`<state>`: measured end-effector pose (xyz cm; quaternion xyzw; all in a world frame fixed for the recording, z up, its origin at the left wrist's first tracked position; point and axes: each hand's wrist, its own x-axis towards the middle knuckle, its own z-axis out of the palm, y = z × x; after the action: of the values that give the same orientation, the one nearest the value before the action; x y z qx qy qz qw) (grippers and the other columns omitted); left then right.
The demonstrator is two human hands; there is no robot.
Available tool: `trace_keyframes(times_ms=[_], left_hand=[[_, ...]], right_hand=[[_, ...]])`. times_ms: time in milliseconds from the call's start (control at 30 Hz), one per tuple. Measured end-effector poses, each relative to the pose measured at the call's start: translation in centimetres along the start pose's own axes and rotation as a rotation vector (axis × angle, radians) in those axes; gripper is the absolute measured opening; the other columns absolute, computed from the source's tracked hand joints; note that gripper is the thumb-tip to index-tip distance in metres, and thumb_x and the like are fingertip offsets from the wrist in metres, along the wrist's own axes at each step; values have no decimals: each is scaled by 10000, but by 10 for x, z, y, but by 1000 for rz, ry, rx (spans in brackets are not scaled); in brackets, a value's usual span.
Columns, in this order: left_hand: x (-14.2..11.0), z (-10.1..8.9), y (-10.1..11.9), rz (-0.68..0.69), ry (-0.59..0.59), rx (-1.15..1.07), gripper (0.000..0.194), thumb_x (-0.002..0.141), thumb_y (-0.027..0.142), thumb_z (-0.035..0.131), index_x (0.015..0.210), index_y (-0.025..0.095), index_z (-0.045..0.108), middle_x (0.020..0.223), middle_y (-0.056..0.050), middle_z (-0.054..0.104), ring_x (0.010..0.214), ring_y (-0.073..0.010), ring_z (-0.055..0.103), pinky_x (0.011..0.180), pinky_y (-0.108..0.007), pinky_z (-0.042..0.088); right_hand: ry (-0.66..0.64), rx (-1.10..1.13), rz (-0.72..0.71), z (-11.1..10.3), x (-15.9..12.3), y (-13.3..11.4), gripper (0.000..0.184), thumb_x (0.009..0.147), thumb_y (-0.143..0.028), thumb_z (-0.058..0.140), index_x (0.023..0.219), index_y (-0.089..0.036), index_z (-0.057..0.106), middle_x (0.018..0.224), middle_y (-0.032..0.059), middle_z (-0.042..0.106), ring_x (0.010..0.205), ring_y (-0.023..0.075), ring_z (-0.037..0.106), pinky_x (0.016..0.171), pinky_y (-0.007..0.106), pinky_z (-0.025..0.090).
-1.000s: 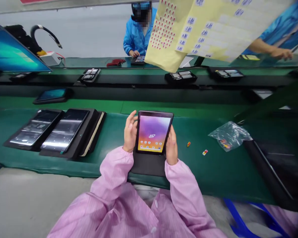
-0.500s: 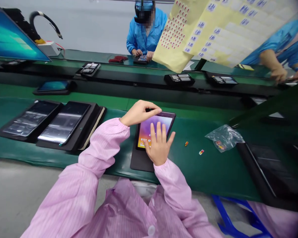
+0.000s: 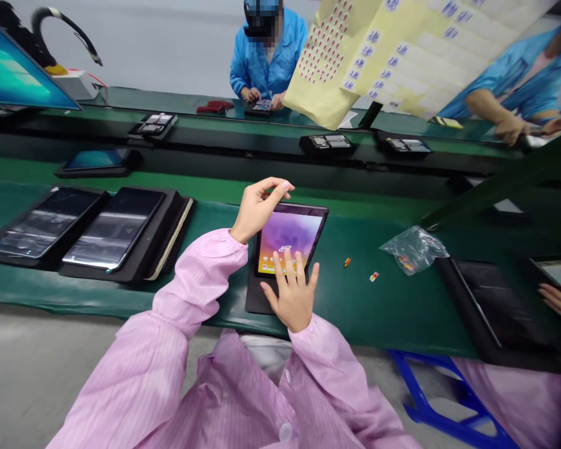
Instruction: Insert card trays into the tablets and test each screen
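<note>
One purple-screened tablet (image 3: pixel 295 232), two small loose pieces (image 3: pixel 374 277), one clear bag (image 3: pixel 418 248)

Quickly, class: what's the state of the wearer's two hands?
Left hand: fingers bent near the top of the tablet; grip cannot be told.
Right hand: open, fingers spread over the tablet's lower end.

A person is wearing a pale pink, long-sleeved work coat (image 3: pixel 247 393), its sleeves leaving the left hand (image 3: pixel 260 206) and the right hand (image 3: pixel 295 299) bare.
The thin cloth is showing a faint lilac tinge and fine stripes, running lengthwise along the left sleeve (image 3: pixel 189 268). Both it and the right sleeve (image 3: pixel 341 358) are hanging loose, bunching into soft, rounded folds along the forearms and narrowing to gathered left (image 3: pixel 236 240) and right cuffs (image 3: pixel 303 328) at the wrists. Down the front, a round, whitish button (image 3: pixel 285 431) is showing, with a smaller-looking one (image 3: pixel 288 376) sitting farther along the edge.
</note>
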<state>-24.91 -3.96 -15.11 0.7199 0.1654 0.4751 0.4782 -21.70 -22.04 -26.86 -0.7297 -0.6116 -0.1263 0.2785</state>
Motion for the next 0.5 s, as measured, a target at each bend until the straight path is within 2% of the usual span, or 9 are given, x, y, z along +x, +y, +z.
trace_keyframes(times_ms=[100,200,367,433,500], left_hand=[[-3,-2,2,36,18,-33,293,879,431,605,833,163,712,729,-11,685,672,-80,623,641,-186,472],[-8,-3,3,74,54,-75,290,889,424,593,813,165,698,734,-11,669,658,-78,615,641,-191,485],[-13,-2,1,165,87,-137,260,893,383,600,766,173,683,672,7,629,595,-72,594,603,-191,483],[-13,-1,0,189,110,-145,255,885,379,612,750,175,682,646,14,620,556,-70,583,576,-191,475],[-11,0,-3,196,124,-163,251,878,372,622,737,175,685,632,18,616,528,-66,571,556,-189,467]], right_hand=[[29,36,32,-6,28,-2,754,948,-531,423,1544,-290,28,1582,73,252,1464,362,238,1172,651,-47],[34,18,28,-3,34,-4,764,956,-516,415,1543,-255,0,1582,94,242,1465,350,244,1179,635,-43],[-78,11,42,8,-6,-11,721,967,-466,418,1550,-265,43,1561,95,303,1438,330,318,1185,624,-7],[-114,32,26,6,-23,-9,670,968,-435,419,1551,-272,131,1545,96,348,1428,327,338,1181,630,18],[-80,30,-1,-1,-34,5,573,962,-392,437,1513,-306,305,1499,73,443,1394,301,397,1192,596,61]])
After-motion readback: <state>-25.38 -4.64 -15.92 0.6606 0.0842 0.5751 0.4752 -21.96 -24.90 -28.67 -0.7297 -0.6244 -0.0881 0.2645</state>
